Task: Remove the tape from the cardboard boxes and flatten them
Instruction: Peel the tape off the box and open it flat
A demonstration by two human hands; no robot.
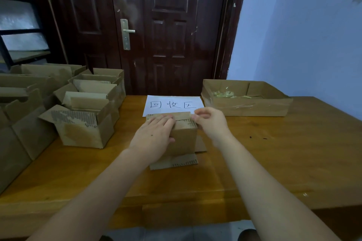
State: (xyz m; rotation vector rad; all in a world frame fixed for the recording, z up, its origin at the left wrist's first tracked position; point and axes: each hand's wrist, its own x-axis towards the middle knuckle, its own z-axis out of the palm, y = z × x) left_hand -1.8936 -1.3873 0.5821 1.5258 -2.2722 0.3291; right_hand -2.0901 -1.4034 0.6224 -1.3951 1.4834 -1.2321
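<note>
Left hand (156, 135) lies flat on the small cardboard box (184, 139), fingers straight across its top and thumb down the near face, pinning it to the desk (274, 162). Right hand (210, 122) sits at the box's far right corner, fingertips pinched together at the top edge, apparently on a strip of tape, though the tape itself is too faint to make out. The box stands mid-desk, directly under both hands, a loose flap (174, 162) splayed toward the viewer. Just beyond lies a white paper sign (173, 104). Far right, a shallow tray box (246, 101) holds crumpled tape scraps (227, 94). Left, a cluster of open boxes (86, 115).
</note>
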